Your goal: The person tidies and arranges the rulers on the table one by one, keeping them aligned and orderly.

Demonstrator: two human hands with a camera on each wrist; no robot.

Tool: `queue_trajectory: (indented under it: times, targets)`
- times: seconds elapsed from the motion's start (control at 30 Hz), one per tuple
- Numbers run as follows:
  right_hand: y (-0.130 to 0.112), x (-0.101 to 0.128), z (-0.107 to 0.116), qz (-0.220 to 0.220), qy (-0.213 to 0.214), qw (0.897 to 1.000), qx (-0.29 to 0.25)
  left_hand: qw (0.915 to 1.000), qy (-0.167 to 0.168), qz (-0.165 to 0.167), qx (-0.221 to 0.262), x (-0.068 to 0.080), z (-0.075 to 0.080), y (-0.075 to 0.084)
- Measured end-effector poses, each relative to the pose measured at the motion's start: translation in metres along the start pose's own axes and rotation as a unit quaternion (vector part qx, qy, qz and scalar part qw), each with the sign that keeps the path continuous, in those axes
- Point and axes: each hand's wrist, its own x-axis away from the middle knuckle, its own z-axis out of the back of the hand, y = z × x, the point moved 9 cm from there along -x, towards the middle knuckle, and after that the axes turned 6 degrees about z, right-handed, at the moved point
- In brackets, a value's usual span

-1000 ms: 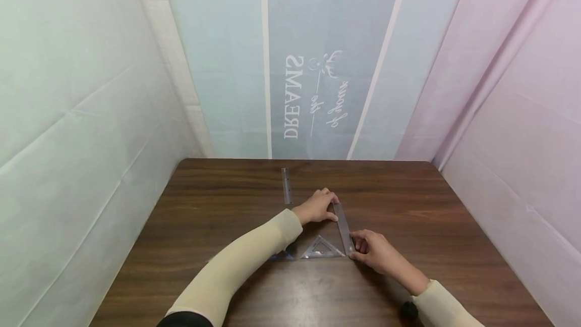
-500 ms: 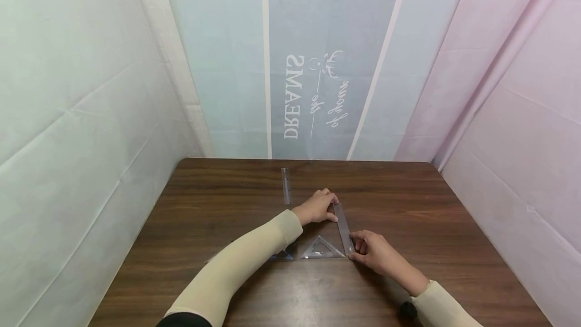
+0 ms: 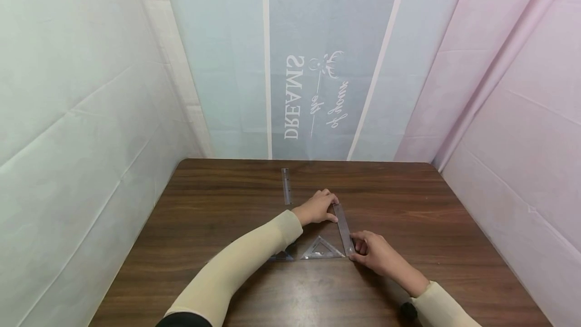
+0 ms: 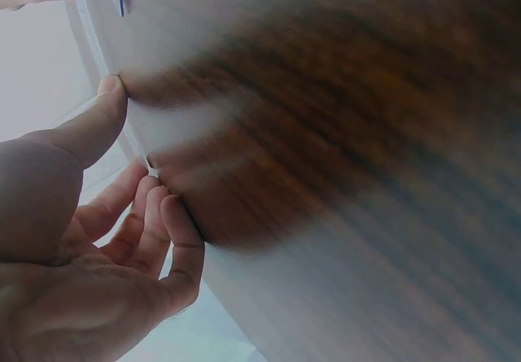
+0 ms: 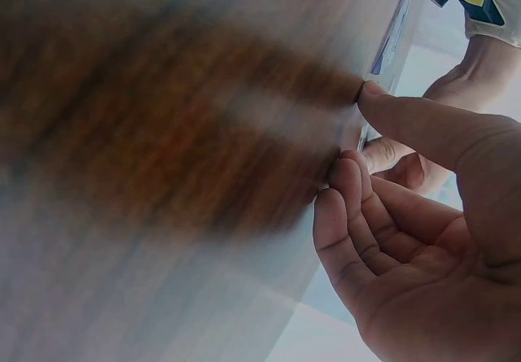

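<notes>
A clear, greyish ruler lies slanted on the table, right of its middle. My left hand holds its far end between thumb and fingers, with the fingertips down at the tabletop. The near end is pinched by the thumb and index finger of my right hand. Just left of that end lies a clear triangular set square, its corner close to the ruler. Another, bluish set square shows only in part under the left sleeve. In the left wrist view, the ruler appears edge-on as a thin strip.
A shorter clear ruler lies near the back of the brown wooden table. My left sleeve crosses the table's left half. Fabric curtains hang behind and at both sides. A dark round object sits by the right cuff.
</notes>
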Motion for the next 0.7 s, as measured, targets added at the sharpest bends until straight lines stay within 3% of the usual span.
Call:
queue_trajectory:
  times: [0.57,0.7]
  targets:
    - [0.0000,0.0004,0.0010,-0.006,-0.003,1.000,0.003,1.0000,-0.005,0.003,-0.003,-0.0026,-0.0017,-0.0022]
    - [-0.0020,-0.0001,0.0020,0.007,-0.008,1.000,0.005,0.9997,-0.007,0.003,0.023,-0.0005,0.0001,-0.0025]
